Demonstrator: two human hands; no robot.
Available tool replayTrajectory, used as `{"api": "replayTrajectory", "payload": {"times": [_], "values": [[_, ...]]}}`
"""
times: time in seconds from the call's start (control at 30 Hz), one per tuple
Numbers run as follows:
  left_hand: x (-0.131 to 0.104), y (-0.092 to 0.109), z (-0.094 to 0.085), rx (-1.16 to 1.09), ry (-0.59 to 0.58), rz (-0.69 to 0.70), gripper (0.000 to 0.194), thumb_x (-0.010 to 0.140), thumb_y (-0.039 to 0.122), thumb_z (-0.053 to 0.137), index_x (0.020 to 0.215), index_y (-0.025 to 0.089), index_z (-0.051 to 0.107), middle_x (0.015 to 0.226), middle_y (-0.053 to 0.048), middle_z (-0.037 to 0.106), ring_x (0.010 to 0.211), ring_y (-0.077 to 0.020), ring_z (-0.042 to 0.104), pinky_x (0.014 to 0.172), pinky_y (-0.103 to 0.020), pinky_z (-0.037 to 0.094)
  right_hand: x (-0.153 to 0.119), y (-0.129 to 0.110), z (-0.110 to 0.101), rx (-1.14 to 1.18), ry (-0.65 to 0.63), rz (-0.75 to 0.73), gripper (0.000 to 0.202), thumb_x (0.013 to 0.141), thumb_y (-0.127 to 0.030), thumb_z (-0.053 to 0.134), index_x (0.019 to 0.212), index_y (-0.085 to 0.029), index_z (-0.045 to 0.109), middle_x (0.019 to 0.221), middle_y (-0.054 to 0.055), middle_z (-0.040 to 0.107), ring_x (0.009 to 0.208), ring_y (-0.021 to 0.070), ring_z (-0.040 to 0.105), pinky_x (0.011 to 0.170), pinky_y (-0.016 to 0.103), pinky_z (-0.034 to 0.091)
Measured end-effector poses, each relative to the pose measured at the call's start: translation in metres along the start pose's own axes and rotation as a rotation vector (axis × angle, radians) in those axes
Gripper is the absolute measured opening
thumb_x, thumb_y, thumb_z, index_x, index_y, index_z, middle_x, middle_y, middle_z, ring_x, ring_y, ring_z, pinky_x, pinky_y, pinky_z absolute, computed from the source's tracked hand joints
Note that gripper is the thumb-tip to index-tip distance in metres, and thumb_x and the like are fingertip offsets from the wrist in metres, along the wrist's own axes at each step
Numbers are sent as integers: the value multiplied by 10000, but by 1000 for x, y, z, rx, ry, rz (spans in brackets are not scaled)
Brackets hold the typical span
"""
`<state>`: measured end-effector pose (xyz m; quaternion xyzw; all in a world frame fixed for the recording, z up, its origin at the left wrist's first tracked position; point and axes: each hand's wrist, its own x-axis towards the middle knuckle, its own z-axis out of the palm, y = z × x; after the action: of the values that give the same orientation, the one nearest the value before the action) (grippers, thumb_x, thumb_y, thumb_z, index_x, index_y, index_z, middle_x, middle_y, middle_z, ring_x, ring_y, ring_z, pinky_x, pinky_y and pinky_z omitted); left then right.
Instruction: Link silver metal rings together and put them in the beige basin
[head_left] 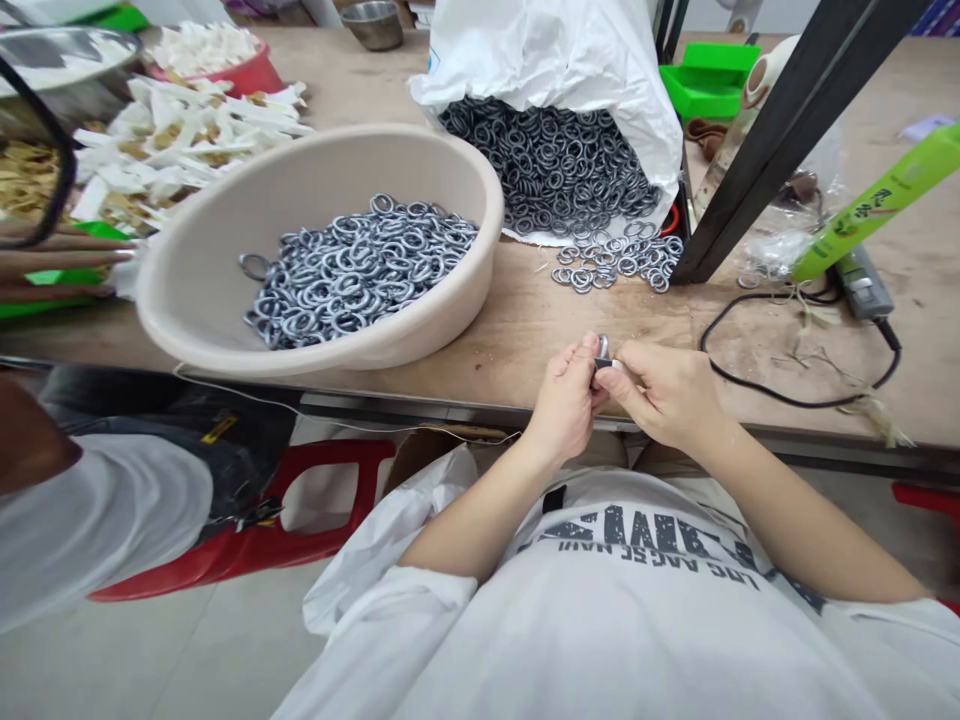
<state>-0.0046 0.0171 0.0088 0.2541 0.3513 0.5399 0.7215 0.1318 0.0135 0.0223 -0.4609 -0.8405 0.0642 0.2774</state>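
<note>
Just over the table's front edge, my left hand (568,398) and my right hand (670,390) meet, both closed with fingertips together. A grey metal ring (603,346) pokes up between them, pinched by my left fingers. Under the ring a small dark piece (602,363) shows at my right thumb; the fingers cover most of it, and its kind is unclear. Loose rings (619,257) lie on the table beyond my hands. To the left, a beige basin (315,165) holds a heap of similar rings (360,270).
A white sack (547,50) spills dark rings behind the basin. A black metal post (780,150) rises at right, near a lime-green package (885,200) and a cable (787,402). At left, a co-worker's hand (52,265) is beside white pieces (187,140); a red stool (322,510) stands below.
</note>
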Motion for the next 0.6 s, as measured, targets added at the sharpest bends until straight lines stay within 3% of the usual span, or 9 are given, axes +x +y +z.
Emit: {"api": "replayTrajectory", "payload": {"times": [0.1,0.2,0.27,0.37,0.47,0.6], "values": [[-2,0,-3,17,-24,16,499,776,573,731,693,175,442,549,85,328,428,-18,239,401,-157,187,5,11,4,35,-2,82,439,999,-532,422,730,-210,548,630,7,558,570,146,455,567,298,219],[-5,1,-9,65,-113,-3,504,805,597,690,685,175,441,557,76,346,428,-23,263,403,-163,196,21,38,5,78,100,322,520,1008,-593,339,723,-219,560,598,7,530,571,165,466,567,299,238],[-5,3,-13,82,-147,-25,486,821,578,684,691,173,450,570,69,372,434,-27,291,410,-167,215,38,56,6,37,130,404,534,1001,-619,327,779,-221,604,633,20,570,610,188,509,581,301,263],[0,8,-20,100,-121,-13,430,816,530,710,728,161,505,625,45,482,447,-24,337,417,-165,240,70,71,13,-102,45,359,443,956,-620,458,991,-232,668,863,62,695,761,239,600,632,311,318],[6,15,-28,124,-82,32,391,794,500,741,771,146,577,715,3,600,463,-22,376,423,-167,256,97,77,29,-255,-90,297,404,891,-549,610,1125,-224,670,1104,118,704,902,289,629,688,334,372],[11,22,-38,115,-27,63,348,757,449,785,856,136,669,732,-8,639,460,-19,380,419,-174,249,112,86,46,-363,-186,306,341,938,-433,561,1133,-182,682,1159,169,684,944,309,632,728,363,406]]}}
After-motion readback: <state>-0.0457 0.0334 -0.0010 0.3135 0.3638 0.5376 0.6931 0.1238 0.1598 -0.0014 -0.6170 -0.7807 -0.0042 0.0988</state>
